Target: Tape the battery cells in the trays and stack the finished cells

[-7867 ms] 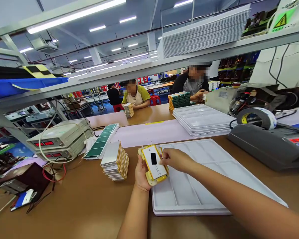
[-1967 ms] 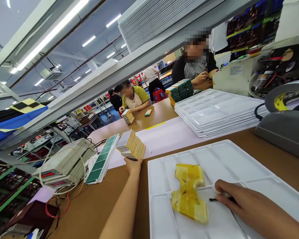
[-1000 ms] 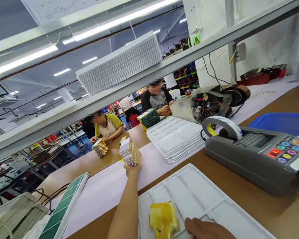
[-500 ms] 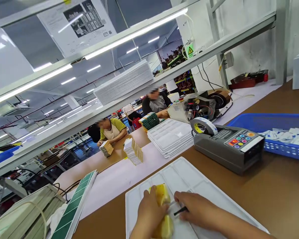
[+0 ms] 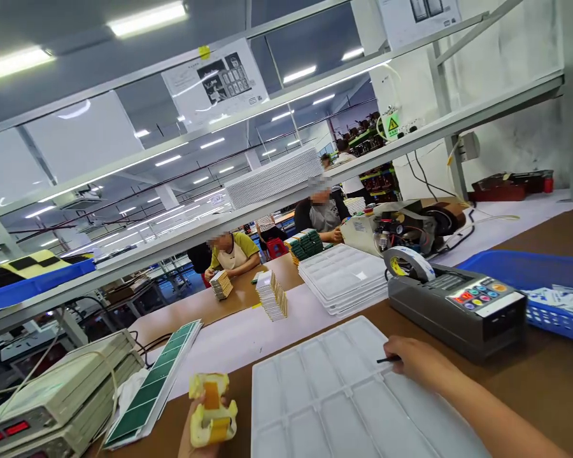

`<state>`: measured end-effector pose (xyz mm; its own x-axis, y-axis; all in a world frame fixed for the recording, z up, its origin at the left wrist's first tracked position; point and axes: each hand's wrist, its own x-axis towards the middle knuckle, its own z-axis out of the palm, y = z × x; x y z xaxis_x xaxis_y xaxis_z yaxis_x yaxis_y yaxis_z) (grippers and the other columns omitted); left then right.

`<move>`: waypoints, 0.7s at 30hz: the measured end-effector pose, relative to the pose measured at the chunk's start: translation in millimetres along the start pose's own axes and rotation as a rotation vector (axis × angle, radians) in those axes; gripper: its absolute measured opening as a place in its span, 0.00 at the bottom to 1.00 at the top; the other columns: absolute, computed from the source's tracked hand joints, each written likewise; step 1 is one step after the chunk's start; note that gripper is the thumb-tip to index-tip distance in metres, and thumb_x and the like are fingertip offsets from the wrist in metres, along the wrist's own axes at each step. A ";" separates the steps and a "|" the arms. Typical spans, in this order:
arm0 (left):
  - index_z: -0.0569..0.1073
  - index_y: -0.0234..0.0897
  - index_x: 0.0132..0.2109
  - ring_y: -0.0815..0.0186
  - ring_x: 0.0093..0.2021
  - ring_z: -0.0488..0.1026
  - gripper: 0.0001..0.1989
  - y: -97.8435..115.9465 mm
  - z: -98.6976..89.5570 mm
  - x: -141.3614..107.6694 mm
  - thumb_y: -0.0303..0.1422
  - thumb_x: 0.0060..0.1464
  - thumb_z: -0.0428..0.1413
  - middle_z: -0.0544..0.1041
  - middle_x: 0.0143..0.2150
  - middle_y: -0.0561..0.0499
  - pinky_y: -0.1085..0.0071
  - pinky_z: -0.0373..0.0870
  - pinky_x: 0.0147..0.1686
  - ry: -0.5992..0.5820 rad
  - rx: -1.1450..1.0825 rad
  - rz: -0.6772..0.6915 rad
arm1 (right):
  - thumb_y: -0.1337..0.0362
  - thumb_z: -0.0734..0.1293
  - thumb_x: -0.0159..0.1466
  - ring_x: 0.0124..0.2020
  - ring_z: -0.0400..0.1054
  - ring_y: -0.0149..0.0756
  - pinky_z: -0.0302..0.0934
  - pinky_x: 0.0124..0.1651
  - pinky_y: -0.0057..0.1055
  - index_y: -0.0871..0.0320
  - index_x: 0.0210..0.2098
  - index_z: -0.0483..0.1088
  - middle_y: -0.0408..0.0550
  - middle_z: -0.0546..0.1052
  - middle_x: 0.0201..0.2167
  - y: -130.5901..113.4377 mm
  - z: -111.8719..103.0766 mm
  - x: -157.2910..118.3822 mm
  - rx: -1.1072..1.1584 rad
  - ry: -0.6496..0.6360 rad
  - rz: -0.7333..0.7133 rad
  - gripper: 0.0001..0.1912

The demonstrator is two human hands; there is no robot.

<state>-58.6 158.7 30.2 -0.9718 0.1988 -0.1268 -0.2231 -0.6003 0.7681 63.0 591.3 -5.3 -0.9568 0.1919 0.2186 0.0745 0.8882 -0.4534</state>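
Left hand (image 5: 195, 434) curled, gripping a yellow rubbery holder (image 5: 211, 410) from beneath, near the table's (image 5: 544, 401) front edge, just right of a green-faced strip (image 5: 153, 381). A ribbed white plastic tray (image 5: 325, 407) lies between the hands; right hand (image 5: 415, 359) pinches a thin black pick (image 5: 386, 360) over its far right corner, near a grey tape dispenser (image 5: 458, 318).

Txt: none legible | warning triangle sign (image 5: 391, 124) | posted sheet (image 5: 214, 83): print too small

Your bright factory hall
Ceiling lights (image 5: 146, 18) run overhead; a white wall (image 5: 516, 127) stands right; a metal shelf (image 5: 410, 135) crosses before you.
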 end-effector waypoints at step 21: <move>0.66 0.40 0.48 0.60 0.29 0.72 0.17 -2.3 -54.7 15.4 0.30 0.49 0.48 0.74 0.29 0.48 0.61 0.69 0.28 -0.129 -0.365 0.184 | 0.55 0.59 0.55 0.34 0.67 0.42 0.58 0.34 0.34 0.53 0.31 0.67 0.49 0.74 0.31 -31.8 -145.3 -1.7 -0.287 0.391 0.117 0.10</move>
<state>-77.3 120.8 -7.8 -0.9855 0.1447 0.0891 -0.0823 -0.8650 0.4949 103.1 623.4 134.3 -0.7643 0.3902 0.5135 0.3017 0.9200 -0.2502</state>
